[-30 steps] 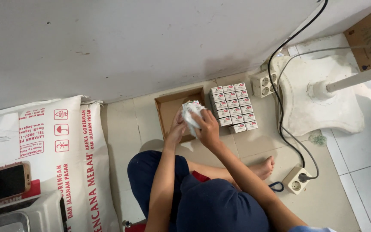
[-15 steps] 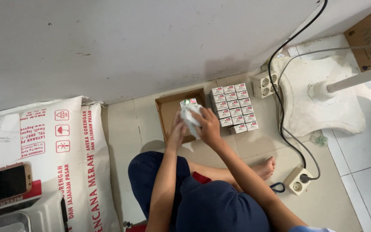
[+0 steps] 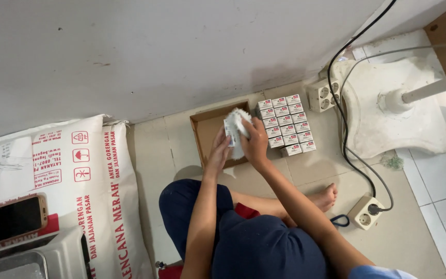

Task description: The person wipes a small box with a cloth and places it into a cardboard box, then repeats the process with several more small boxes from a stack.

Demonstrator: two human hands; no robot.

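legs: person sitting cross-legged on the tile floor [image 3: 305, 175], dark pants, bare foot [image 3: 323, 197] poking out to the right
left hand [image 3: 219, 151]: fingers curled round the lower edge of a small white packet [image 3: 235, 126]
right hand [image 3: 255, 142]: wrapped over the packet's right side, gripping it
packet: held just above the open cardboard box [image 3: 205, 132], long axis running up toward the wall, slightly tilted
past that: rows of little white boxes [image 3: 286, 124] just right of the cardboard box, power strip [image 3: 323, 95] beyond them

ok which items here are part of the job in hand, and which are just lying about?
In hand:
left hand
right hand
white bundle held by both
open cardboard box
stacked small boxes

Lying about:
fan base
power strip
printed sack
phone
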